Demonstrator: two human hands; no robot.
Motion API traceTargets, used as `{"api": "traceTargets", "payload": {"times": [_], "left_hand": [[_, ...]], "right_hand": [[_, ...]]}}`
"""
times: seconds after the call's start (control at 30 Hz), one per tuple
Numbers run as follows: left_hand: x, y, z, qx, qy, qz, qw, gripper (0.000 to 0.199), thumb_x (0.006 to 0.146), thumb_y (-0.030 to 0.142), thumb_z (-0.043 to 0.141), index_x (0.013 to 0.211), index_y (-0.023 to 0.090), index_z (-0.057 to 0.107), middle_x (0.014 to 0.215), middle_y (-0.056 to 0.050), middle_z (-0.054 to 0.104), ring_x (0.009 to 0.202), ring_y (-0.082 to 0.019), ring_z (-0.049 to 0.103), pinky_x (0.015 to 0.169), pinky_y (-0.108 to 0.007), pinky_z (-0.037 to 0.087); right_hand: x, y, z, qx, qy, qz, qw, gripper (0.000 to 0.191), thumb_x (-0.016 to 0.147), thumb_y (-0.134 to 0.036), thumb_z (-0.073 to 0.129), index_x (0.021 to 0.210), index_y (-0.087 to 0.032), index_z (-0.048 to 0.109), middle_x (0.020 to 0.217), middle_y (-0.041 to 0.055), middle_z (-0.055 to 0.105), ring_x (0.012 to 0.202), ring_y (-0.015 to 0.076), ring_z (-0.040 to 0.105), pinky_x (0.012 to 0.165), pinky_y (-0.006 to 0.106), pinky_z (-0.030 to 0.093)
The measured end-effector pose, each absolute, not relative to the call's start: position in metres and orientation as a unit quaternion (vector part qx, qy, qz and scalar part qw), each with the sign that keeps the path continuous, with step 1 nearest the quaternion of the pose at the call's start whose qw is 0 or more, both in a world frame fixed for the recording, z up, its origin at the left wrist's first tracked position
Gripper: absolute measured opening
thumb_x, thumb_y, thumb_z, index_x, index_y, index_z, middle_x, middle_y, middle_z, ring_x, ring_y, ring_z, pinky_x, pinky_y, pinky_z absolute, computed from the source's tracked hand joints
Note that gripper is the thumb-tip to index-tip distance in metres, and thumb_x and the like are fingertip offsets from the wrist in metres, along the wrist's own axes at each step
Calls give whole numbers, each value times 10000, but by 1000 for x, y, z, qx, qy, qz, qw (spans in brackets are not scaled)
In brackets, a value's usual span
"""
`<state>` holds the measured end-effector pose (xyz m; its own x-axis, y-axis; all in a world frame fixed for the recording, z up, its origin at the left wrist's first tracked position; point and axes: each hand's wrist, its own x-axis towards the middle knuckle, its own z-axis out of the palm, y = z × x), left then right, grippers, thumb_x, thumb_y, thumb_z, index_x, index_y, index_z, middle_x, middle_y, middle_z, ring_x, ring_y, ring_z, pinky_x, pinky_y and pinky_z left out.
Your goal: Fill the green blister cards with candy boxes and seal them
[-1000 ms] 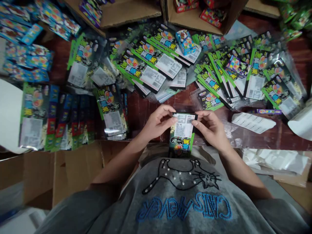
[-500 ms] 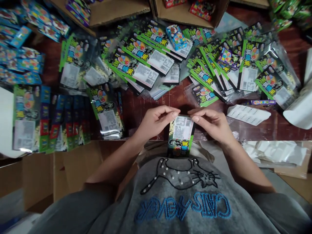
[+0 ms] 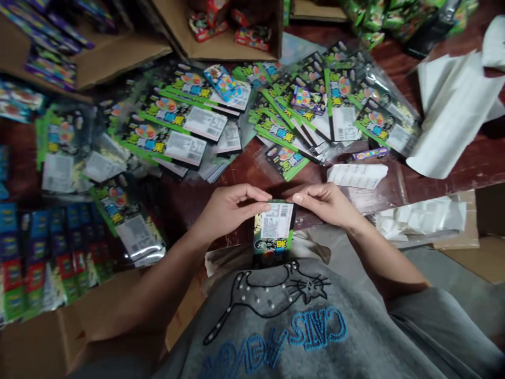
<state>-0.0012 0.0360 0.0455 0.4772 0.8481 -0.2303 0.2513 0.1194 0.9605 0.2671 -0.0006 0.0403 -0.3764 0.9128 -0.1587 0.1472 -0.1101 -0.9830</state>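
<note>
A black and green candy packet (image 3: 275, 226) with a white barcode label hangs over the table's front edge, close to my body. My left hand (image 3: 236, 210) pinches its top left corner between thumb and fingers. At the top right corner, my right hand (image 3: 321, 202) has closed its thumb and fingers on the same packet. Just beyond both hands lie overlapping piles of similar printed packets (image 3: 169, 126). A purple box (image 3: 308, 100) and a blue box (image 3: 224, 84) rest on these piles.
Cardboard boxes (image 3: 232, 52) with small red candy boxes stand at the back. Rows of filled packs (image 3: 33, 263) lie at the left. Label sheets (image 3: 357, 175), a white paper roll (image 3: 453, 126) and a black tool (image 3: 432, 31) are at the right.
The view has shifted, so the piles now appear further left and more of the right side shows. Both hands still hold the packet; its top edge is tilted slightly toward the camera.
</note>
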Motion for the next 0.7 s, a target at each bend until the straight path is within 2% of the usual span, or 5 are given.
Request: {"api": "traceTargets", "payload": {"times": [0.1,0.23,0.4,0.53,0.7], "left_hand": [[15,44,38,633,434,242,594,187,875,403,851,909,224,807,1011,-49,853,921,-186,808,869,-327,666],[49,57,32,653,383,215,617,150,873,354,838,922,218,798,989,-55,852,895,-176,808,833,-308,658],[109,73,30,751,237,169,592,86,929,279,763,902,203,793,1329,-110,796,1177,-228,783,979,-370,623],[142,80,20,799,209,117,551,58,909,192,746,869,199,788,1498,-132,704,1333,-275,724,1072,-425,580],[149,80,2,773,240,122,575,49,890,197,747,871,206,791,1536,-145,673,1417,-297,670,1010,-407,601]], "right_hand": [[305,-2,50,-472,-713,393,338,243,1054,-429,674,1125,-258,831,1344,89,777,1243,245,730,1061,453,577],[377,2,60,-592,-763,99,240,216,1054,-395,659,1162,-273,800,1172,97,791,1083,290,714,979,511,531],[423,8,52,-586,-801,74,94,300,1087,-390,571,1270,-251,763,1206,109,787,1025,300,687,939,504,495],[417,14,42,-576,-810,71,86,333,1108,-395,533,1321,-255,749,1158,92,784,1003,289,672,919,469,474],[418,18,35,-555,-825,38,101,282,1112,-371,549,1102,-255,807,1011,68,778,917,253,664,828,426,429]]}}
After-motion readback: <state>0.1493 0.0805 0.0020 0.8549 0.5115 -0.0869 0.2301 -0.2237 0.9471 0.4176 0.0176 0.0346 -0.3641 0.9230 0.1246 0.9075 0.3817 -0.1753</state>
